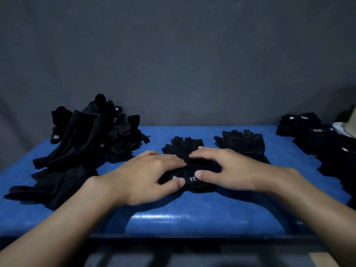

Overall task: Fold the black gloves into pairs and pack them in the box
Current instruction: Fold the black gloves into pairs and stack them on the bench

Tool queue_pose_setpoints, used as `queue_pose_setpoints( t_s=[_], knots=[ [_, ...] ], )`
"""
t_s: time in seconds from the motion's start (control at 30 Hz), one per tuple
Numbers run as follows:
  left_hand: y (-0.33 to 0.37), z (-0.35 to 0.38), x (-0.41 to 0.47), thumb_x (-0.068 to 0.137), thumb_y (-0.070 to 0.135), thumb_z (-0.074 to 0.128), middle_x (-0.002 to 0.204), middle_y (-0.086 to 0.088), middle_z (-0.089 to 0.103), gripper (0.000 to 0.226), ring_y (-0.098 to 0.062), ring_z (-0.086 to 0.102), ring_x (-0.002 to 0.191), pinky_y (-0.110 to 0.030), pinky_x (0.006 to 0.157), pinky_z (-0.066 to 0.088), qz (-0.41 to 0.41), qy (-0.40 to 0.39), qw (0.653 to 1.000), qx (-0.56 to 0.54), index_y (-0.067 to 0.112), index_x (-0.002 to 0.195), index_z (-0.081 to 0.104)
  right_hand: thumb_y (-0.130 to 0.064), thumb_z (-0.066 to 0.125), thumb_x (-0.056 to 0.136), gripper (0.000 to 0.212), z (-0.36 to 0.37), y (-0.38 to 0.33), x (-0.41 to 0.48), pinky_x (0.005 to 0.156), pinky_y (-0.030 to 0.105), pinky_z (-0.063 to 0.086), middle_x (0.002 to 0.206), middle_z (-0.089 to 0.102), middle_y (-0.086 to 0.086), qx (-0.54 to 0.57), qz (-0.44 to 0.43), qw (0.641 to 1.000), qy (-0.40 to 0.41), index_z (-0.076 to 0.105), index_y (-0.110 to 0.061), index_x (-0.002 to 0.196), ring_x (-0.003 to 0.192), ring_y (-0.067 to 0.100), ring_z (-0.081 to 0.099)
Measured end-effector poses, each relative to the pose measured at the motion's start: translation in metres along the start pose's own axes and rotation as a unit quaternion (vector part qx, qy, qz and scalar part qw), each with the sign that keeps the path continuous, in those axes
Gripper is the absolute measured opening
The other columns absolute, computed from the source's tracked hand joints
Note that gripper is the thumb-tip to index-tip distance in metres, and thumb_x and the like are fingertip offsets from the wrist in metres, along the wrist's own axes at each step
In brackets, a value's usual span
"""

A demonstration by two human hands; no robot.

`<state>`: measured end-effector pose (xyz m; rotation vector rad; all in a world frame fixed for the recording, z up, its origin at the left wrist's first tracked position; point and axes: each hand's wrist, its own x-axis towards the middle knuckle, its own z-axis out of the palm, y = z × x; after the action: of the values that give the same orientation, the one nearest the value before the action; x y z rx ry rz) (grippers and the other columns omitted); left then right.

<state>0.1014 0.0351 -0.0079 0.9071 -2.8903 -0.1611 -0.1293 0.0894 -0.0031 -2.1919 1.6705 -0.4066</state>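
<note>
A black glove [185, 149] lies in the middle of the blue table [192, 212], fingers pointing away from me, its cuff with white lettering toward me. My left hand [150, 174] and my right hand [223, 168] both rest on it, thumbs pinching the cuff end and fingers pressing its back. A second black glove [242, 141] lies flat just to the right and farther back. A tall heap of loose black gloves [92, 132] stands at the left. Folded gloves [316, 135] are stacked at the right edge.
More black gloves [54, 187] lie flat at the near left of the table. A pale box corner [351, 122] and something white show at the far right edge. A grey wall stands behind the table. The table's front edge is near me.
</note>
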Motion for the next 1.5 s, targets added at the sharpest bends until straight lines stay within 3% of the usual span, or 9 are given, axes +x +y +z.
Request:
queue_pose_setpoints(
  t_s=[0.1,0.27,0.37,0.47,0.6,0.8,1.1,1.37,1.5],
  knots=[
    [-0.001,0.003,-0.001,0.084,0.070,0.020,0.154,0.023,0.036,0.077,0.008,0.026,0.141,-0.025,0.117,0.021,-0.010,-0.012,1.000,-0.012,0.035,0.149,0.038,-0.044,0.060,0.092,0.048,-0.003,0.001,-0.002,0.105,0.007,0.023,0.147,0.044,-0.020,0.012,-0.005,1.000,-0.021,0.052,-0.033,0.138,0.136,-0.008,0.033],
    [-0.001,0.005,-0.002,0.080,0.073,0.016,0.158,0.021,0.029,0.083,0.008,0.016,0.146,-0.030,0.120,0.017,-0.022,-0.026,0.999,-0.010,0.035,0.152,0.031,-0.041,0.066,0.090,0.043,-0.001,0.001,-0.004,0.101,0.001,0.024,0.143,0.048,-0.020,0.009,-0.021,1.000,-0.007,0.059,-0.030,0.131,0.133,-0.007,0.038],
    [-0.001,0.005,-0.004,0.080,0.073,0.017,0.158,0.019,0.031,0.083,0.006,0.018,0.146,-0.034,0.121,0.019,-0.026,-0.017,0.999,-0.014,0.033,0.151,0.035,-0.029,0.074,0.085,0.028,-0.003,-0.001,-0.005,0.102,0.023,0.042,0.116,0.064,-0.017,0.049,-0.058,0.996,0.038,0.071,-0.031,0.113,0.112,0.000,0.057],
    [-0.002,0.006,-0.004,0.081,0.073,0.018,0.157,0.019,0.032,0.082,0.008,0.017,0.146,-0.034,0.121,0.019,-0.031,-0.014,0.999,-0.021,0.033,0.150,0.036,-0.025,0.078,0.080,0.019,-0.007,-0.001,-0.009,0.096,0.034,0.046,0.102,0.065,-0.014,0.088,-0.060,0.994,0.026,0.075,-0.032,0.098,0.101,0.005,0.062],
    [-0.002,0.006,-0.004,0.081,0.074,0.018,0.157,0.019,0.032,0.082,0.009,0.016,0.145,-0.033,0.121,0.018,-0.032,-0.012,0.999,-0.025,0.034,0.149,0.037,-0.026,0.083,0.075,0.031,-0.005,0.001,-0.013,0.096,0.031,0.046,0.106,0.061,-0.019,0.082,-0.042,0.995,-0.030,0.071,-0.036,0.102,0.101,0.003,0.060],
    [0.001,-0.002,-0.008,0.078,0.075,0.029,0.150,0.020,0.043,0.081,0.006,0.029,0.140,-0.030,0.118,0.023,-0.021,0.006,0.999,-0.027,0.034,0.145,0.045,-0.020,0.081,0.077,0.034,-0.005,0.001,-0.015,0.092,0.024,0.046,0.105,0.062,-0.019,0.068,-0.043,0.997,-0.020,0.069,-0.037,0.105,0.098,0.000,0.059],
    [-0.001,-0.001,-0.008,0.073,0.064,0.058,0.131,0.022,0.056,0.071,0.002,0.052,0.121,-0.035,0.103,0.044,-0.006,0.037,0.998,-0.051,0.035,0.138,0.052,-0.022,0.069,0.084,0.024,-0.005,-0.002,-0.016,0.081,0.047,0.054,0.093,0.073,-0.011,0.095,-0.047,0.994,0.012,0.073,-0.040,0.099,0.086,0.020,0.069],
    [0.003,-0.003,-0.008,0.075,0.049,0.071,0.118,0.022,0.059,0.065,-0.001,0.058,0.105,-0.033,0.089,0.051,0.015,0.055,0.996,-0.068,0.046,0.135,0.044,-0.010,0.061,0.092,0.027,-0.010,-0.005,-0.016,0.080,0.028,0.053,0.086,0.074,-0.014,0.147,-0.041,0.988,0.024,0.076,-0.031,0.100,0.080,0.001,0.067],
    [0.002,-0.002,-0.006,0.084,0.039,0.063,0.103,0.019,0.068,0.045,-0.004,0.063,0.090,-0.036,0.077,0.053,0.031,0.068,0.994,-0.079,0.041,0.127,0.051,-0.013,0.060,0.091,0.024,-0.008,-0.001,-0.013,0.088,0.047,0.056,0.089,0.076,-0.005,0.174,-0.025,0.984,0.038,0.077,-0.030,0.098,0.088,0.020,0.071]
  ],
)
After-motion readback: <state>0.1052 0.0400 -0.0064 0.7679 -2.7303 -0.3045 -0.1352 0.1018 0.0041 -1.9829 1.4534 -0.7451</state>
